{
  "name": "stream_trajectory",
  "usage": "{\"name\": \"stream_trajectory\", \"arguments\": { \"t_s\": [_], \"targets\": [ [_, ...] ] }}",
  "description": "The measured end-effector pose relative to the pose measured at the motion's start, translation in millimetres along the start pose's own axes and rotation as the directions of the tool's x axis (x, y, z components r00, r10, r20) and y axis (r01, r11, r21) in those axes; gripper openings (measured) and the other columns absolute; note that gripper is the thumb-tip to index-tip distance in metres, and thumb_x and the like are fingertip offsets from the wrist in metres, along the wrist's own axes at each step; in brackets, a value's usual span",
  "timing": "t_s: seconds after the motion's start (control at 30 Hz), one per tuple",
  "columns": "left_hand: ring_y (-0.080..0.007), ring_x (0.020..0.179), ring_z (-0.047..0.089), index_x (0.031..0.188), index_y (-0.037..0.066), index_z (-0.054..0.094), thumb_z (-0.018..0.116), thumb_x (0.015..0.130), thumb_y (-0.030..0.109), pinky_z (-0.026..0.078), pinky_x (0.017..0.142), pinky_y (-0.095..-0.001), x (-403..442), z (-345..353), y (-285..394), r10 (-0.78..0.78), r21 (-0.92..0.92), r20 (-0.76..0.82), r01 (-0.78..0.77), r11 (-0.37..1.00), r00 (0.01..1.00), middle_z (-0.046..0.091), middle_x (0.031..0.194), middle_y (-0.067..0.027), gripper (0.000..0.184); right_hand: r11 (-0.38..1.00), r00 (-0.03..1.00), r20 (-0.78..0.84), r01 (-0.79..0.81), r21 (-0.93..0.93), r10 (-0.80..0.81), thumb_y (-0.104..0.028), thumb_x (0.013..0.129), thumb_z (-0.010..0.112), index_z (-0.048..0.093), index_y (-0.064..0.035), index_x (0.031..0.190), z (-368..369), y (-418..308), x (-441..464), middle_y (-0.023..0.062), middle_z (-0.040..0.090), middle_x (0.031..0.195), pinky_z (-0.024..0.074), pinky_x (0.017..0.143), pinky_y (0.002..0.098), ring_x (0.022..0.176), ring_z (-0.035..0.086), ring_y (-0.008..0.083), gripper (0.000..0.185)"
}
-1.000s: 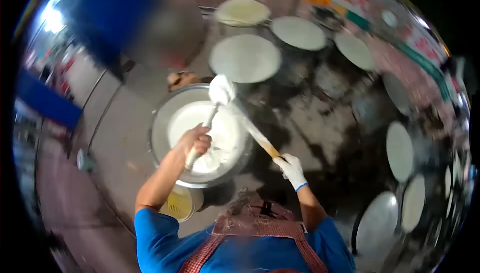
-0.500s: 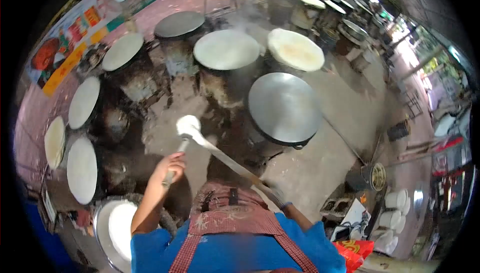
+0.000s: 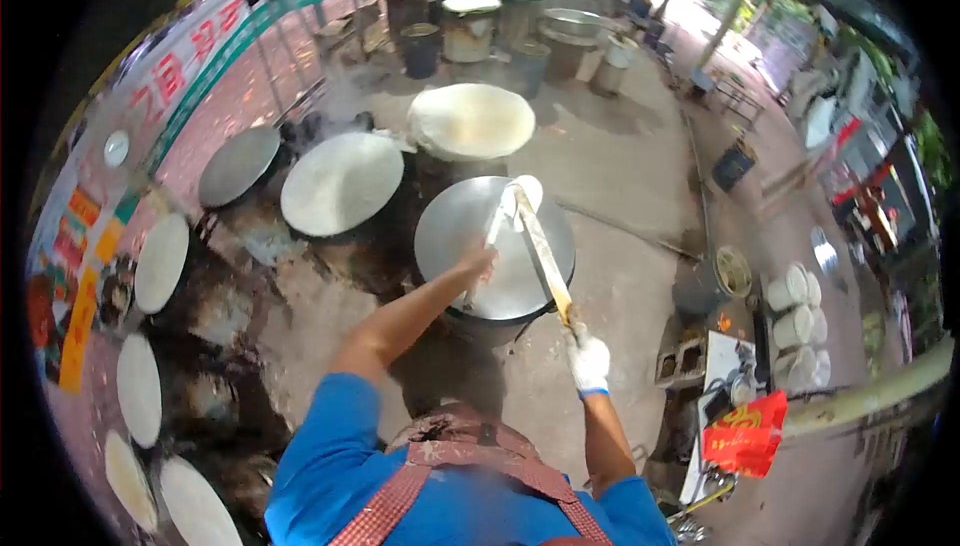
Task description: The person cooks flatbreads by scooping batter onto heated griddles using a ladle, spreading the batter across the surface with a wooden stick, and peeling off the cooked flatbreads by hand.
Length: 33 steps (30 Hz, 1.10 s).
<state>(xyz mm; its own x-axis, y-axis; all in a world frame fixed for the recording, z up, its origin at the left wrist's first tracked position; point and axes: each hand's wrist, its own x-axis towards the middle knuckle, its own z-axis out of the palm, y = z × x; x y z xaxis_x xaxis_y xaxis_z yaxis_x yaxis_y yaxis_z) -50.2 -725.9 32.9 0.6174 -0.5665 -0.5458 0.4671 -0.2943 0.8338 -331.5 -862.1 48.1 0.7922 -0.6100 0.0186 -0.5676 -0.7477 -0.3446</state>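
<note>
My bare left hand is closed round the handle of a ladle, whose head is over a round grey griddle pan. White batter shows at the ladle's head, near the pan's far edge. In my white-gloved right hand is a long flat wooden scraper. Its far end meets the ladle head and the batter; whether either tool touches the pan I cannot tell. The pan's surface is bare metal apart from that.
Beyond the pan is a griddle with a pale round pancake. Several more pancake-covered griddles curve round to the left, one close by. A bucket, stacked white tubs and a red bag are at right.
My view has turned right. Both hands have carried the ladle and scraper from over the floor, left of the bare pan, to above it. Both grips stay closed.
</note>
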Motion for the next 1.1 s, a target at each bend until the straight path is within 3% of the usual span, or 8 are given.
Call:
{"name": "stream_trajectory", "arguments": {
  "t_s": [0.2,0.3,0.43,0.57,0.63,0.77,0.9,1.1],
  "targets": [
    [-0.0340,0.084,0.061,0.139,0.038,0.017,0.044,0.080,0.004,0.047,0.074,-0.0439,43,-42,-19,0.575,0.909,-0.203,-0.066,0.412,0.792,0.061,0.089,-0.0174,0.073,0.644,0.895,0.180,-0.422,0.638,0.407,-0.017,0.076,0.064,0.067,-0.0109,0.100,9,-1,16,0.0073,0.061,0.060,0.0406,0.041,0.0300,0.043,0.051,0.0131,0.025],
    [-0.0339,0.094,0.058,0.140,0.032,0.017,0.035,0.082,-0.003,0.046,0.082,-0.0437,5,-33,16,0.440,0.928,-0.151,-0.026,0.371,0.885,0.055,0.113,-0.0177,0.069,0.274,0.896,0.114,-0.250,0.929,0.429,-0.016,0.076,0.065,0.067,-0.0083,0.100,53,-37,32,0.0032,0.059,0.059,0.0367,0.038,0.0257,0.040,0.045,0.0086,0.025],
    [-0.0398,0.074,0.057,0.139,0.030,0.020,0.044,0.081,0.004,0.044,0.065,-0.0480,26,-39,34,0.712,0.763,-0.211,-0.342,0.548,0.670,0.058,0.078,-0.0234,0.068,0.980,0.980,-0.009,-0.198,-0.007,0.198,-0.033,0.081,0.055,0.066,-0.0127,0.099,78,-21,56,0.0163,0.064,0.074,0.0483,0.063,0.0442,0.068,0.061,0.0340,0.029],
    [-0.0337,0.100,0.057,0.137,0.018,0.031,0.052,0.073,0.004,0.046,0.079,-0.0362,-9,-83,60,0.951,0.613,-0.101,-0.734,0.291,0.292,0.054,0.116,-0.0202,0.069,0.484,0.908,0.111,-0.315,0.816,0.405,-0.030,0.080,0.055,0.066,-0.0062,0.099,90,-46,76,0.0227,0.063,0.084,0.0496,0.071,0.0395,0.076,0.062,0.0342,0.032],
    [-0.0240,0.114,0.051,0.134,0.015,0.037,0.050,0.072,0.003,0.042,0.087,-0.0290,-41,-103,27,0.803,0.451,-0.094,-0.693,0.562,0.589,0.042,0.133,-0.0137,0.064,0.654,0.943,-0.276,0.090,0.752,0.187,-0.033,0.077,0.058,0.065,-0.0023,0.099,149,-73,112,0.0224,0.063,0.083,0.0493,0.070,0.0371,0.076,0.063,0.0328,0.038],
    [-0.0216,0.109,0.054,0.135,0.014,0.036,0.049,0.072,0.003,0.041,0.088,-0.0280,-101,-151,-99,0.530,0.430,-0.193,-0.414,0.802,0.826,0.048,0.129,-0.0128,0.066,0.888,0.970,-0.009,-0.217,0.406,0.241,-0.039,0.076,0.057,0.065,-0.0023,0.095,26,-90,101,0.0216,0.063,0.081,0.0489,0.070,0.0380,0.073,0.063,0.0333,0.042],
    [-0.0217,0.102,0.057,0.136,0.015,0.034,0.048,0.073,0.003,0.043,0.083,-0.0287,-164,-176,-145,0.412,0.487,-0.251,-0.254,0.836,0.876,0.050,0.127,-0.0124,0.066,0.397,0.876,0.146,-0.351,0.848,0.461,-0.016,0.074,0.066,0.063,0.0031,0.102,105,-79,79,0.0103,0.067,0.088,0.0503,0.069,0.0307,0.075,0.062,0.0181,0.035],
    [-0.0134,0.072,0.056,0.136,0.011,0.035,0.046,0.073,0.000,0.045,0.063,-0.0278,-178,-187,-161,0.390,0.559,-0.261,-0.192,0.807,0.883,0.056,0.120,-0.0112,0.065,0.608,0.988,-0.022,-0.078,0.790,0.154,-0.023,0.074,0.067,0.066,0.0006,0.095,69,-87,90,0.0052,0.062,0.065,0.0461,0.054,0.0299,0.059,0.055,0.0118,0.031]
  ]
}}
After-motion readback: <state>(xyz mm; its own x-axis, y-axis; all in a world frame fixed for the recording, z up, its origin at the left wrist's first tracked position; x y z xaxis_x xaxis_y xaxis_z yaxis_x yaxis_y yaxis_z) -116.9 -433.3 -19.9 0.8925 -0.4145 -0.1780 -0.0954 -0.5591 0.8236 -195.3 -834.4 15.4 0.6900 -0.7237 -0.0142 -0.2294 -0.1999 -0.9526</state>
